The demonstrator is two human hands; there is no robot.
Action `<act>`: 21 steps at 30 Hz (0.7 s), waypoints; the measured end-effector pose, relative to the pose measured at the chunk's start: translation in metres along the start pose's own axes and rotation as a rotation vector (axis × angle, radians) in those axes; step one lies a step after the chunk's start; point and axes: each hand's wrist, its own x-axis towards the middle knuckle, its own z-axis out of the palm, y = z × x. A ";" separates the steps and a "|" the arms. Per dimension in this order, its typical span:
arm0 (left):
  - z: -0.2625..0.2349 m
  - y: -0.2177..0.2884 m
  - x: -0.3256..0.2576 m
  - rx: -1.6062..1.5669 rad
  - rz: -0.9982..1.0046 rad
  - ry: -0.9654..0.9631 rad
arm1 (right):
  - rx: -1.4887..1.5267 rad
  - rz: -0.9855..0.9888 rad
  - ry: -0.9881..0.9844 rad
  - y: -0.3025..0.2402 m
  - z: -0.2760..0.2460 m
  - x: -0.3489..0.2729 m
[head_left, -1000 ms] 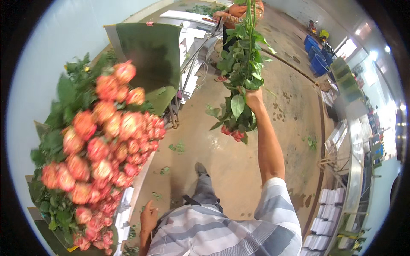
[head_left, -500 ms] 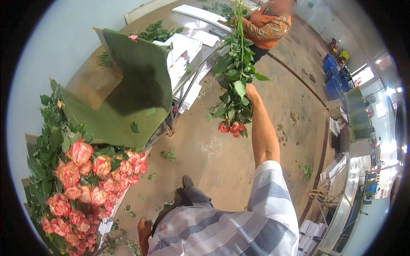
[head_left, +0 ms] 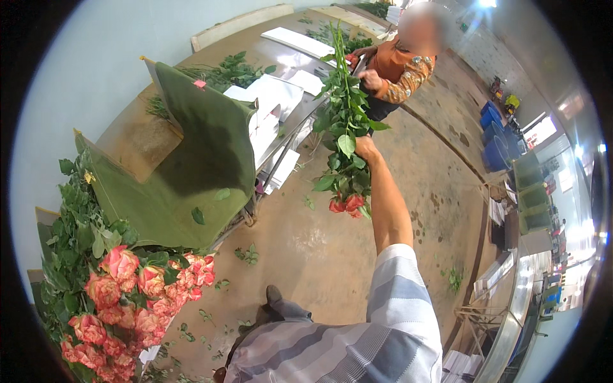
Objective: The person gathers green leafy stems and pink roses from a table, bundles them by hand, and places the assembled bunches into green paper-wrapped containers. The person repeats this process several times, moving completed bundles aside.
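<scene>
Bunch of roses [head_left: 345, 145] was out in front of the person, gripped in the right hand [head_left: 366, 148], easily the nearer one; fingers partly hidden by leaves, hold sat between the bare stems and the heads. Long axis ran away from the person: stem ends far, pinkish-red heads near. Left hand [head_left: 219, 375] barely showed at the lower edge, well apart from the bunch; couldn't tell its state. Below was brown floor [head_left: 306, 249] with scattered leaves. Heap of roses [head_left: 105, 290] lay lower left, next to a green fabric rack [head_left: 220, 147]; past that, white sheets [head_left: 274, 96] on what looked like a desk [head_left: 294, 62]. Co-worker in orange [head_left: 391, 64] stood just beyond the bunch, co-worker's hand [head_left: 371, 80] near the stems. Blue tubs [head_left: 496, 154] stood farther off, right.
</scene>
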 end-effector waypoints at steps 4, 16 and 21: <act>-0.009 0.022 -0.011 -0.065 -0.031 0.024 | -0.202 -0.189 -0.085 -0.020 -0.010 0.020; -0.006 0.014 -0.059 -0.185 -0.131 0.130 | -0.184 -0.399 0.036 0.055 0.012 0.101; 0.055 -0.073 -0.114 0.611 0.031 -0.064 | 0.109 -0.464 0.149 -0.053 0.045 0.095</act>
